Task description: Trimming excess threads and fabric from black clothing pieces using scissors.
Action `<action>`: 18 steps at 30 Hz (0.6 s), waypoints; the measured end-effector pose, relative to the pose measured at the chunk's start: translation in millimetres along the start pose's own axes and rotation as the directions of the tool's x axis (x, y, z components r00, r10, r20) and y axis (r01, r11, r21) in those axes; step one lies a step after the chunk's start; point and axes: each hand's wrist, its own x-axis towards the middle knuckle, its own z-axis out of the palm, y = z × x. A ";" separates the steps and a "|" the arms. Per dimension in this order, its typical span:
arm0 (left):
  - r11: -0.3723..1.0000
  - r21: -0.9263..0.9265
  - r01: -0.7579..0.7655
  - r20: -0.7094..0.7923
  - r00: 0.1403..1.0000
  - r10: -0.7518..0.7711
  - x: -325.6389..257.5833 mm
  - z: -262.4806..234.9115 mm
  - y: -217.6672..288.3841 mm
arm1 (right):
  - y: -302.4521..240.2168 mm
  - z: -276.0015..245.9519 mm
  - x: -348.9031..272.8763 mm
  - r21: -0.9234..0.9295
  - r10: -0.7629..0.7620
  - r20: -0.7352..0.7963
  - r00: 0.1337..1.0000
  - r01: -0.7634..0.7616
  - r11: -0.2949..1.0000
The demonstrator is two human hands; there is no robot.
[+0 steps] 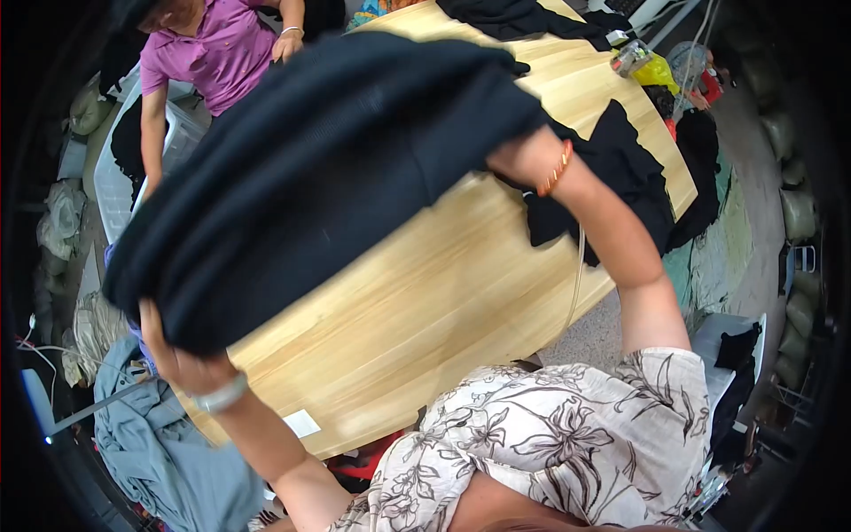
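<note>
A large piece of black knitted cloth point(301, 195) hangs stretched between my two hands above the table, its far edge smeared by motion. My left hand point(188, 362) grips its near left corner, the thumb on the front and the other fingers partly hidden. At the right end, my right hand point(525, 161) is closed on the cloth's edge, with its fingertips hidden behind the fabric. Whether the cloth is a finished garment I cannot tell. More black cloth point(612, 173) lies on the table just beyond my right forearm.
Beneath is a light wooden table point(425, 293) with a white paper slip point(301, 424) near its front edge. Across it a person in a purple shirt point(217, 53) reaches toward a clear plastic bin point(115, 177). Grey cloth point(168, 452) hangs at the left; a yellow bag point(654, 71) stands far right.
</note>
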 end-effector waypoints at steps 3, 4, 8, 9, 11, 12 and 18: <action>0.948 -0.194 0.252 0.157 0.962 -0.223 61.6 21.1 -43.0 | 31.7 21.5 28.2 -0.022 0.002 -0.410 0.912 -0.013 1.000; 0.923 -0.245 0.297 0.208 0.946 -0.249 78.2 3.1 -55.7 | 12.5 -5.2 35.5 -0.027 -0.007 -0.056 0.998 0.006 1.000; 0.947 0.115 0.300 -0.101 0.952 -0.289 126.1 -59.9 -142.3 | -18.5 49.1 33.1 0.166 0.260 0.294 0.920 -0.317 0.934; 0.907 0.287 0.309 -0.220 0.942 -0.252 112.8 -46.5 -164.4 | -14.3 77.7 6.4 0.259 0.258 0.248 0.934 -0.321 0.911; 0.765 0.493 0.413 -0.317 0.905 -0.284 125.2 -142.8 -192.6 | -22.0 96.0 -35.2 0.415 0.276 0.360 0.891 -0.418 0.808; 0.519 0.730 0.446 -0.386 0.894 -0.226 98.8 -112.4 -213.3 | -7.9 99.9 -72.4 0.413 0.416 0.381 0.826 -0.555 0.723; 0.491 0.851 -0.184 0.346 0.901 -0.261 -50.4 -65.8 -304.6 | 102.0 136.5 -188.8 0.456 0.718 -0.166 0.676 -0.594 0.663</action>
